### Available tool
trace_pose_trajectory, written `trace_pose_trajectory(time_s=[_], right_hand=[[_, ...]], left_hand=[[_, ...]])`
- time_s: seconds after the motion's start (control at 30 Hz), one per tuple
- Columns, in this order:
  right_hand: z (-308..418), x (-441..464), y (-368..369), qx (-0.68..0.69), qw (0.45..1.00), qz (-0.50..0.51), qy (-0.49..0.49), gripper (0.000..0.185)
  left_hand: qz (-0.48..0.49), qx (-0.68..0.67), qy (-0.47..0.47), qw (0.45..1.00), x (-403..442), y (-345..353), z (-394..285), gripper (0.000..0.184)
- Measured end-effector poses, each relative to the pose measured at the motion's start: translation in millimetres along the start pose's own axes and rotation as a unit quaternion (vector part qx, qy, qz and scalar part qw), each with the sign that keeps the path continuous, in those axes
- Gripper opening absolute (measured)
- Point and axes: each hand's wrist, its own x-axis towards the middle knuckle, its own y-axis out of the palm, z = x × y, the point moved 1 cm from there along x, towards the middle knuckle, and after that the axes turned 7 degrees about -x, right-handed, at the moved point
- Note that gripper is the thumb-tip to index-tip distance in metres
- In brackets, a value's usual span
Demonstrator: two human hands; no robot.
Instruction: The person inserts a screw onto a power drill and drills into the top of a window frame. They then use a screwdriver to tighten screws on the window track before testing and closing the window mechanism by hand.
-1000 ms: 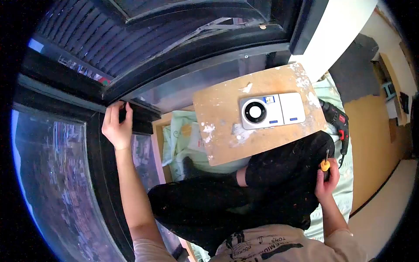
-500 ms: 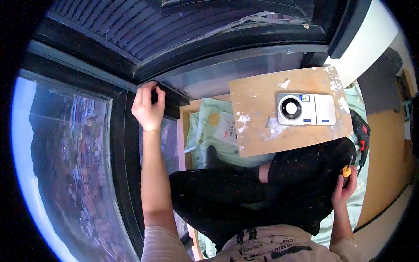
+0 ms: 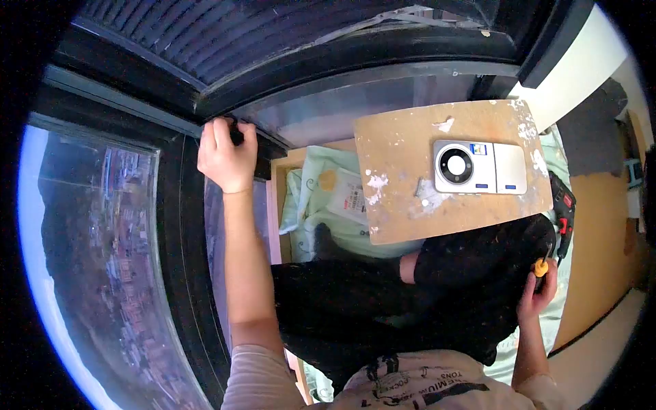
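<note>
My left hand (image 3: 229, 154) is up at the corner of the black window frame (image 3: 184, 171), its fingers and thumb curled inward. Something dark shows between thumb and fingers, but whether it is a separate part or the frame itself I cannot make out. Down at the right, beside my knee, my right hand (image 3: 538, 297) is closed round a screwdriver (image 3: 541, 268) with a yellow and black handle, its thin shaft pointing up.
A paint-spotted wooden board (image 3: 396, 164) bears a silver phone-like device (image 3: 509, 167) with a round camera ring. To its right lies a black and red power drill (image 3: 564, 212) on pale green bedding (image 3: 557, 154). A plastic packet (image 3: 350, 197) rests on green cloth near the sill.
The view has shifted slightly. My left hand has turned a little at the frame corner, its fingers closer around the dark spot. My right hand still holds the screwdriver in the same place.
</note>
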Motion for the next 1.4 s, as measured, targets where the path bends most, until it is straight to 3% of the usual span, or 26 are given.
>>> trace_pose_trajectory(time_s=[0.27,0.37,0.47,0.63,0.73,0.97,1.03,1.07,1.13,1.17,1.23,1.3,1.4], right_hand=[[-2,-1,-1,-0.003,1.0,0.013,-0.006,0.024],[0,-1,0,-0.028,0.999,-0.025,-0.025,0.025],[0,0,-3,-0.012,1.0,0.011,-0.012,0.025],[4,2,1,-0.006,0.999,-0.018,-0.026,0.022],[-2,-2,-5,0.017,0.999,0.027,-0.033,0.023],[6,3,-2,0.01,1.0,0.004,-0.013,0.019],[8,3,-1,0.003,1.0,-0.008,-0.019,0.019],[8,2,-2,0.004,1.0,-0.009,-0.019,0.019],[6,1,-2,0.006,1.0,-0.007,-0.009,0.021],[5,1,-1,0.005,1.0,-0.011,-0.01,0.021],[-1,-4,-1,-0.028,0.998,-0.044,-0.041,0.023],[-3,-5,-3,-0.002,0.999,-0.033,-0.037,0.029],[-1,1,-3,0.025,0.997,-0.04,-0.054,0.03]], left_hand=[[0.041,-0.002,0.003,0.999,8,-6,-3,0.017],[0.036,0.001,-0.022,0.999,7,-6,-7,0.015],[0.039,-0.007,-0.037,0.999,6,-8,-8,0.014],[0.022,-0.117,-0.109,0.987,4,-9,-10,0.014],[0.012,-0.091,-0.109,0.99,8,-11,-17,0.013],[0.005,-0.079,-0.135,0.988,8,-8,-17,0.012],[-0.018,-0.171,-0.244,0.955,6,-5,-18,0.013],[-0.019,-0.17,-0.243,0.955,5,-3,-20,0.013],[-0.027,-0.197,-0.362,0.911,1,0,-20,0.012],[-0.029,-0.201,-0.361,0.91,-6,4,-15,0.012],[-0.115,-0.456,-0.492,0.733,-22,23,-3,0.014],[-0.072,-0.476,-0.553,0.68,-21,14,-15,0.019],[0.007,-0.583,-0.597,0.551,-44,32,33,0.028]])
